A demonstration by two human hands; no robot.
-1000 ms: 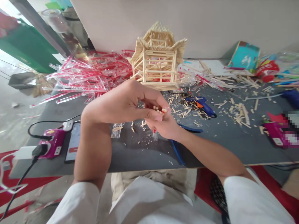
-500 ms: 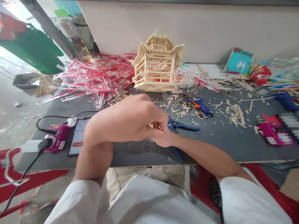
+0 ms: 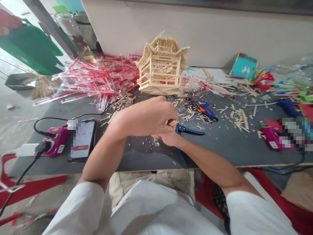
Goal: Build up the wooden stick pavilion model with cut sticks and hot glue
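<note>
My left hand [image 3: 156, 114], back upward and fingers curled, is pressed against my right hand [image 3: 168, 136] above the front middle of the table. Cut ends of thin wooden sticks [image 3: 171, 123] poke out between them, and both hands are closed around these. Much of the sticks and most of the fingers are hidden. Just beyond my right hand lies a blue-handled hand cutter [image 3: 193, 131], partly covered by that hand. Behind stands a small pavilion model [image 3: 162, 67] built from pale sticks, upright and touched by neither hand.
Red-and-clear plastic wrappers [image 3: 97, 78] are heaped at the back left. A phone [image 3: 84, 140] and a purple power strip [image 3: 55, 142] lie at left. A blue glue gun [image 3: 206, 111] rests among stick offcuts [image 3: 241, 119]. Another purple power strip [image 3: 271, 137] sits at right.
My hands stay together but have tilted a little, and the stick ends now show higher and farther right between them. The whole view has shifted slightly, showing more of the phone.
</note>
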